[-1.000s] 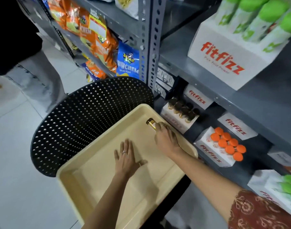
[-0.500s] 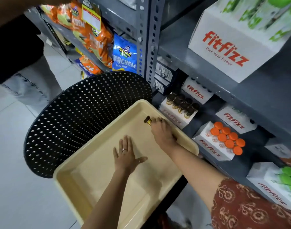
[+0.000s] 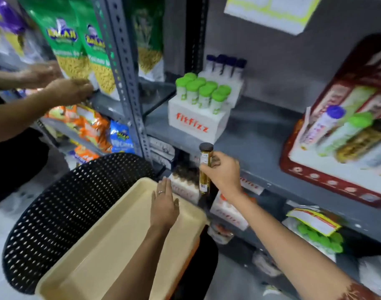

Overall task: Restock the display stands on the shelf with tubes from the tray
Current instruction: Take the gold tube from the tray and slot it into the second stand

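My right hand (image 3: 223, 172) grips a gold tube with a dark brown cap (image 3: 205, 167), held upright in front of the grey shelf edge. Just below and left of it stands a white display stand with dark-capped tubes (image 3: 184, 180), blurred. My left hand (image 3: 164, 205) lies flat, fingers apart, on the far end of the beige tray (image 3: 98, 245), which shows no tubes. Above, on the shelf, a white fitfizz stand (image 3: 196, 120) holds green-capped tubes.
The tray rests on a black perforated chair (image 3: 61, 204). Another person's hands (image 3: 61, 87) handle snack bags at the left rack. A red display board with tubes (image 3: 341, 135) leans at the right. More stands sit on the lower shelf (image 3: 228, 211).
My right hand has lifted the gold tube out of the tray and turned it upright by the shelf. My left hand slid to the tray's far end. The view tilted upward.
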A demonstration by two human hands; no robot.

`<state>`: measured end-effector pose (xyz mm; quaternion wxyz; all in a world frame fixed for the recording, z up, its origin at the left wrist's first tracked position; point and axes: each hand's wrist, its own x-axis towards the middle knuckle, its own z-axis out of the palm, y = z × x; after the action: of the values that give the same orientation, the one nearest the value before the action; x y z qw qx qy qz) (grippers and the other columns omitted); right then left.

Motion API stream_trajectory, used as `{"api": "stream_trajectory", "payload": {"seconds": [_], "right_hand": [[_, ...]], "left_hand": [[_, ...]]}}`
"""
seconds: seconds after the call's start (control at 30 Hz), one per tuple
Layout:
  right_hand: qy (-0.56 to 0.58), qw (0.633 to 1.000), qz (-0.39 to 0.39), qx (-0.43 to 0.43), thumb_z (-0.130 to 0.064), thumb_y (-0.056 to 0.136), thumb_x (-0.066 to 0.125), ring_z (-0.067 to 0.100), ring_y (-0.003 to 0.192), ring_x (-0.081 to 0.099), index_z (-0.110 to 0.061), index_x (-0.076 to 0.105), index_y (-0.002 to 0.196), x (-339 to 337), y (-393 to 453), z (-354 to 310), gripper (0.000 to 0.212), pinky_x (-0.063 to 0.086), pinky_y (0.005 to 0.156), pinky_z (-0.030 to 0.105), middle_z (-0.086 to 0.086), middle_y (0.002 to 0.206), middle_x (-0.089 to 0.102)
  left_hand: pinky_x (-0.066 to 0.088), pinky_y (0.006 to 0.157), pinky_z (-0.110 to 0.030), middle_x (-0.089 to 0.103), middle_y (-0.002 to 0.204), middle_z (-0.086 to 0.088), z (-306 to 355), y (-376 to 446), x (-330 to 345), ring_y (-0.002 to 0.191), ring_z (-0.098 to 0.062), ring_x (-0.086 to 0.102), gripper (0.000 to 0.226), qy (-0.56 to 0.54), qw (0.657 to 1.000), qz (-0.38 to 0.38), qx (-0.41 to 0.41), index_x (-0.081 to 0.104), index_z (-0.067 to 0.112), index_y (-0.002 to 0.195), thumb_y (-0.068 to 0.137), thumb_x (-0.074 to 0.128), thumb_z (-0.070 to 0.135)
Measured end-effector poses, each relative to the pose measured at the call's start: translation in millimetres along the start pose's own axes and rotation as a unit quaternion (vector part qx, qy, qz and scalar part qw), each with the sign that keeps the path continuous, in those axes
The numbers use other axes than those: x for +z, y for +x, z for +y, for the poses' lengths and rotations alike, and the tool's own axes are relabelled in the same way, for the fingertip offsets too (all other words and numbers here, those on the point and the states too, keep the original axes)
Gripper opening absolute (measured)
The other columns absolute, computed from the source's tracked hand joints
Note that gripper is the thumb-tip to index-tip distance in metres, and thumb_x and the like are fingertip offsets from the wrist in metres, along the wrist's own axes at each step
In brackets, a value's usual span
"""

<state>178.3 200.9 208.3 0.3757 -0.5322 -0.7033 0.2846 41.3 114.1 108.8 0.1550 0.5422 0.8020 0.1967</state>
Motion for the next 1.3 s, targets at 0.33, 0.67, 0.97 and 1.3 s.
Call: {"api": "stream_trajectory", "payload": {"seconds": [0.33, 0.67, 0.97, 1.3], "right_hand": [[0.074, 0.993, 0.079, 0.036, -0.017, 0.074, 0.07, 0.013, 0.048, 0.057, -0.024, 0.057, 0.062, -240, 5, -1, 0.019, 0.049, 0.041, 0.024, -0.003, 0.055, 0.056], [0.031, 0.99, 0.125, 0.058, -0.035, 0.079, 0.07, 0.012, 0.064, 0.062, -0.026, 0.065, 0.083, -419, -25, 40, 0.012, 0.058, 0.052, 0.03, -0.004, 0.075, 0.064], [-0.137, 0.972, 0.159, 0.11, -0.036, 0.077, 0.072, 0.005, 0.038, 0.053, -0.013, 0.067, 0.064, -502, -47, 63, 0.027, 0.038, 0.044, 0.022, -0.003, 0.051, 0.061], [-0.17, 0.963, 0.109, 0.179, -0.009, 0.066, 0.072, 0.011, 0.036, 0.064, -0.005, 0.063, 0.077, -542, -35, 85, 0.015, 0.057, 0.039, 0.027, 0.007, 0.054, 0.068]], "left_hand": [[0.012, 0.119, -0.04, 0.021, 0.155, -0.012, 213, -22, 4, 0.143, -0.023, 0.016, 0.06, -0.065, 0.962, 0.044, 0.262, 0.02, 0.004, 0.144, 0.092, 0.048, 0.015], [0.004, 0.12, -0.034, 0.011, 0.157, -0.009, 350, -96, 70, 0.145, -0.02, 0.005, 0.058, -0.038, 0.905, -0.033, 0.422, 0.013, 0.007, 0.146, 0.098, 0.038, 0.027], [0.003, 0.118, -0.031, 0.002, 0.159, -0.008, 414, -119, 120, 0.145, -0.021, -0.001, 0.061, 0.043, 0.893, -0.118, 0.432, 0.003, 0.008, 0.147, 0.1, 0.031, 0.034], [-0.003, 0.118, -0.036, -0.005, 0.158, -0.012, 428, -111, 147, 0.145, -0.025, -0.006, 0.07, 0.194, 0.88, -0.163, 0.403, -0.005, 0.005, 0.146, 0.098, 0.018, 0.05]]}}
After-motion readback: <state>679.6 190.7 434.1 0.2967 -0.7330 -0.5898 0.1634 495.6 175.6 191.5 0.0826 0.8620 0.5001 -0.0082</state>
